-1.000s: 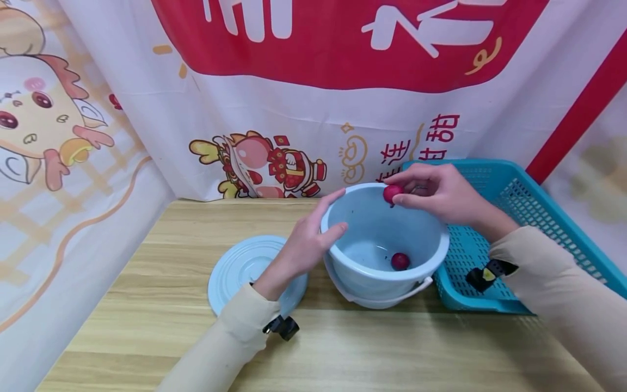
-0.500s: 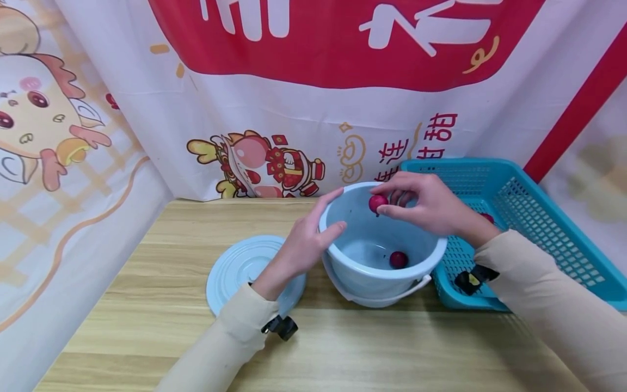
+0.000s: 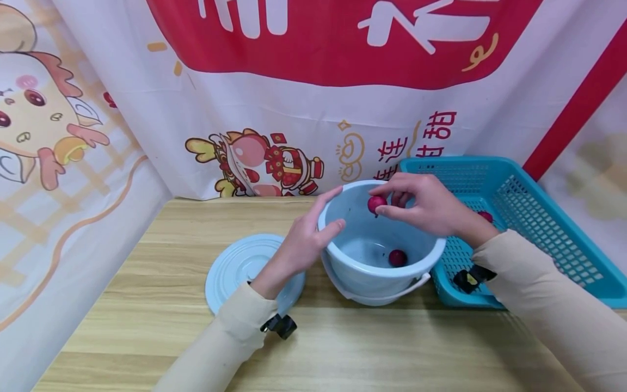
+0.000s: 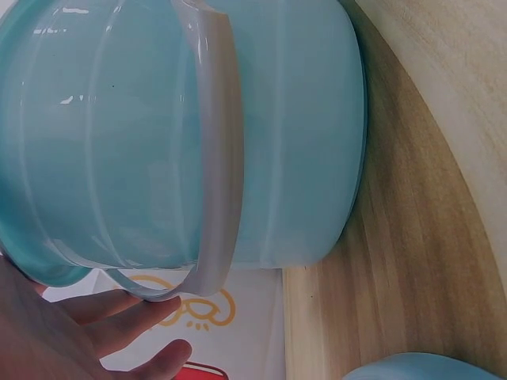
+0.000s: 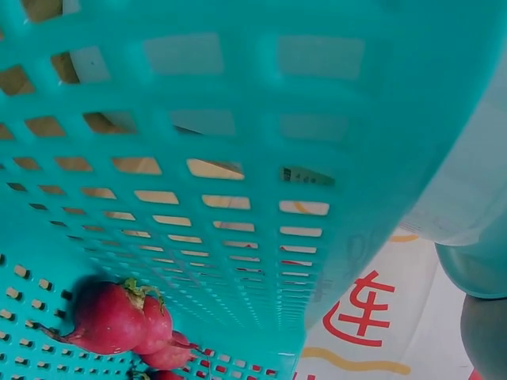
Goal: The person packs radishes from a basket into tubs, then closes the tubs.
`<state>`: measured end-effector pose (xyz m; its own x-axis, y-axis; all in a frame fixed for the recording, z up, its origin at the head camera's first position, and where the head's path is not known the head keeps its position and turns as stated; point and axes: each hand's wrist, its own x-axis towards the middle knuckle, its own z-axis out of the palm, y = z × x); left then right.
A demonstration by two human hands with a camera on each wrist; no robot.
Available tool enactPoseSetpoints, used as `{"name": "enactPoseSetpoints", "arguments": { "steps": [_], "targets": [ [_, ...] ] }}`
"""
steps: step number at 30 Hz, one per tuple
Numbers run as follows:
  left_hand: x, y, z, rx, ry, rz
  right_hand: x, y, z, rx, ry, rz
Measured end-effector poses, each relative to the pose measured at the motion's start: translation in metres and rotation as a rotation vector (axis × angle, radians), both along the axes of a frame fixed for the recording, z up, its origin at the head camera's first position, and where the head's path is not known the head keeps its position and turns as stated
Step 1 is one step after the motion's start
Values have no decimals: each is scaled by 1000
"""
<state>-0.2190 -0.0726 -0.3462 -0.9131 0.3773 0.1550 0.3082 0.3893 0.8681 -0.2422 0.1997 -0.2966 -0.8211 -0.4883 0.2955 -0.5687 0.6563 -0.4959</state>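
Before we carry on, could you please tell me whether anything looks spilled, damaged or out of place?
Only small dark specks inside the blue bucket look odd against its plain wall, perhaps dirt; nothing appears spilled or damaged.

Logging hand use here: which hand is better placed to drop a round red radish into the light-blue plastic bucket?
Probably the right hand: it pinches a radish at the open mouth of the bucket, while the left hand grips the bucket and holds no radish.

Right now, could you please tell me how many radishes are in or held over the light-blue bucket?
2: one radish lies inside the light-blue bucket, and the other radish is pinched in the right hand over its opening. Others may be hidden inside.
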Motion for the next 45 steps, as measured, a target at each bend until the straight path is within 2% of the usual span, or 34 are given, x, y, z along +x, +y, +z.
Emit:
{"name": "enactPoseSetpoints", "arguments": {
  "steps": [45],
  "targets": [
    [3, 1, 1, -12, -15, 16, 0, 3, -2, 3, 3, 3]
  ]
}}
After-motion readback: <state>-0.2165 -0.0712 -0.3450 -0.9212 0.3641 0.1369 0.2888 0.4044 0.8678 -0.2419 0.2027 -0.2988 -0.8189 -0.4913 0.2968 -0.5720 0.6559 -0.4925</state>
